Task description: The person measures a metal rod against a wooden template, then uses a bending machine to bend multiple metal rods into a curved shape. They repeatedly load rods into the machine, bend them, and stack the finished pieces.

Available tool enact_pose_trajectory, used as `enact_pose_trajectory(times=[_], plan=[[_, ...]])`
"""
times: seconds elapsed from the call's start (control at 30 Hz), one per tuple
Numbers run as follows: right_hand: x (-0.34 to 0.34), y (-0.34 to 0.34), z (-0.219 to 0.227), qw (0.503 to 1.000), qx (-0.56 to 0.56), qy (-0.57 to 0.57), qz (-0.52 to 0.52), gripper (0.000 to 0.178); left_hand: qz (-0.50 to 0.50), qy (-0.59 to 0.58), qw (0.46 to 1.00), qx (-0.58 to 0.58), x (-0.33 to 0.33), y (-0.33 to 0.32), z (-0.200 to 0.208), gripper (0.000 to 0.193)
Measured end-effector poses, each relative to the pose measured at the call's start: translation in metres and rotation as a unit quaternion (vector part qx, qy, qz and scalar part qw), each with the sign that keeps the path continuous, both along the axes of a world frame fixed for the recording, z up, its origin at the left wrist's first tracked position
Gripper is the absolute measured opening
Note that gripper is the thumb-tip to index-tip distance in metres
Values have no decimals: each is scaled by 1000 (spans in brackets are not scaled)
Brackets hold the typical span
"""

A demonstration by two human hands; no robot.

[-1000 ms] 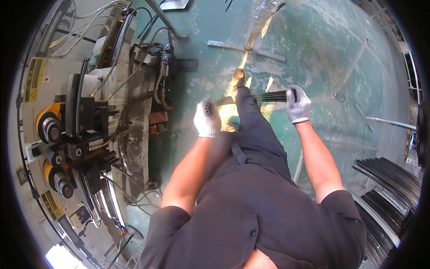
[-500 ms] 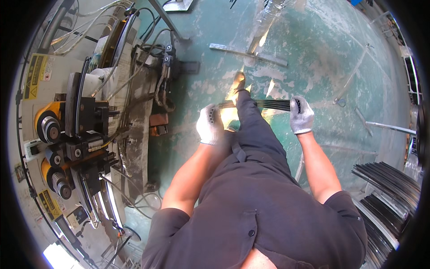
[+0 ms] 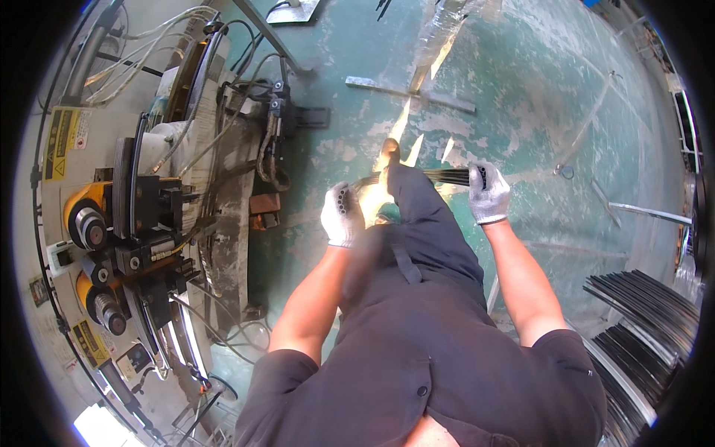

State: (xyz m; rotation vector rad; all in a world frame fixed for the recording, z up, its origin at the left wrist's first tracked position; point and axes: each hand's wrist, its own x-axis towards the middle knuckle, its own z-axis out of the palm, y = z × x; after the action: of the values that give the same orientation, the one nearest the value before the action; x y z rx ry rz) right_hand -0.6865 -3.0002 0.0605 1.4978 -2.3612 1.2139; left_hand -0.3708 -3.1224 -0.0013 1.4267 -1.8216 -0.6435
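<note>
At the far left stands a machine (image 3: 149, 211) with yellow-rimmed rollers, black blocks and looping cables, well apart from the person. Right of it, the left hand (image 3: 344, 216), in a white knitted glove, is closed in a fist around one end of a bundle of thin dark tubes (image 3: 449, 176), whose round ends show in a row at the fist. From there the bundle runs roughly level to the right, its middle hidden at the dark trouser leg (image 3: 426, 208); whether the two touch, I cannot tell. A shoe (image 3: 389, 151) shows just beyond. The right hand (image 3: 489, 197), gloved likewise, is curled shut on the bundle's other end, more tube ends showing there. At the far right, well apart from that hand, lie stacked dark lengths (image 3: 644, 302).
</note>
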Motion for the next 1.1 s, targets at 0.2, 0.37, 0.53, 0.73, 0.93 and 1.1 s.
enact_pose_trajectory(times=[0.2,0.37,0.53,0.73,0.93,1.1], plan=[[-6,-11,1,1000,17,-20,8,11,-4,-9,1000,1,-5,-12,6,19],[-12,-17,4,1000,14,3,15,11,20,-4,1000,-18,-12,-12,-1,19],[-6,-12,9,998,31,-57,-3,18,65,55,996,37,-12,-7,-12,22],[-6,-15,1,997,2,-71,-13,17,74,49,994,69,-7,1,-13,24],[-9,-10,2,994,16,-108,-6,17,42,-12,999,3,-5,2,0,15],[-8,-11,3,991,-5,-132,-6,20,64,115,987,93,-8,10,-6,18]])
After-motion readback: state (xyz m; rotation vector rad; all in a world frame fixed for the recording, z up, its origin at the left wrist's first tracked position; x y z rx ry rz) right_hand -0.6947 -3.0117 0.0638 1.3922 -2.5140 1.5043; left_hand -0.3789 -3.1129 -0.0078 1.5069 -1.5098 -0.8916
